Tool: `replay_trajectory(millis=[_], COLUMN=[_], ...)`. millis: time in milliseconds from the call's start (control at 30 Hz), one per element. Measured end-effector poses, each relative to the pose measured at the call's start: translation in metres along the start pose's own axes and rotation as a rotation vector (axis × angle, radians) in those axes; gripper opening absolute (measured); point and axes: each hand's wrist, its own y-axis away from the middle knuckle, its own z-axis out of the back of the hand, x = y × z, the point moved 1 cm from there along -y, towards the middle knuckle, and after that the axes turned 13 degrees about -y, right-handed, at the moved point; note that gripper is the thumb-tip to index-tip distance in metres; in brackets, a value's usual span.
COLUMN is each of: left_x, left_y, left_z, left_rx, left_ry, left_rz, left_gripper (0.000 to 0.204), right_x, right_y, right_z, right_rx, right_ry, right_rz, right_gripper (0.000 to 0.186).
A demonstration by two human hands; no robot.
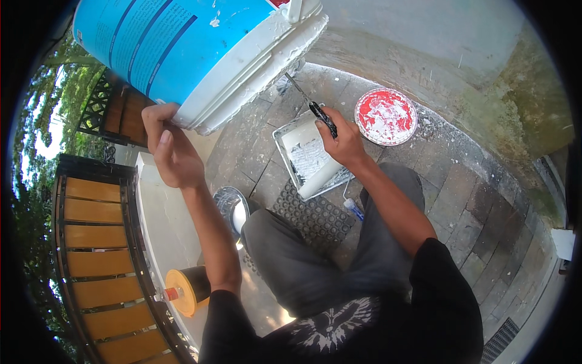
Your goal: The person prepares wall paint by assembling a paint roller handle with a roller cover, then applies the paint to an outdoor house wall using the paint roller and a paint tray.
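Bucket: large blue plastic paint bucket [182,48], tilted above the grey paint tray [306,155], likely heavy and slippery. Left hand [170,148] fingers clamped its white rim; right hand [344,141] fingers closed around a black-handled scraper [315,108] reaching beneath the rim.

A large blue paint bucket [182,45] with a white, paint-smeared rim was tipped steeply, its open mouth facing down and right above a paint tray [301,155]. A slim metal tool with a black handle [315,109] reached up to the bucket's rim. The grey tray lay on the stone paving, smeared white, with a white roller [320,178] resting across its near end.
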Motion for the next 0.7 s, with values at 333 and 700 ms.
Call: replay_trajectory(millis=[333, 700], left_x=[0.004, 0.0074], left_y=[0.002, -0.0004], left_z=[0.0014, -0.0018], left_rx=[0.021, 0.016], left_ry=[0.018, 0.059], left_rz=[-0.007, 0.043], left_gripper=[0.042, 0.044], right_x=[-0.0058, -0.0106], right_y=[0.0015, 0.0018], right_z=[-0.0033, -0.0044], right_rx=[-0.012, -0.007], right_ry=[0.012, -0.001], right_rz=[0.036, 0.011], right_gripper=[0.025, 0.025])
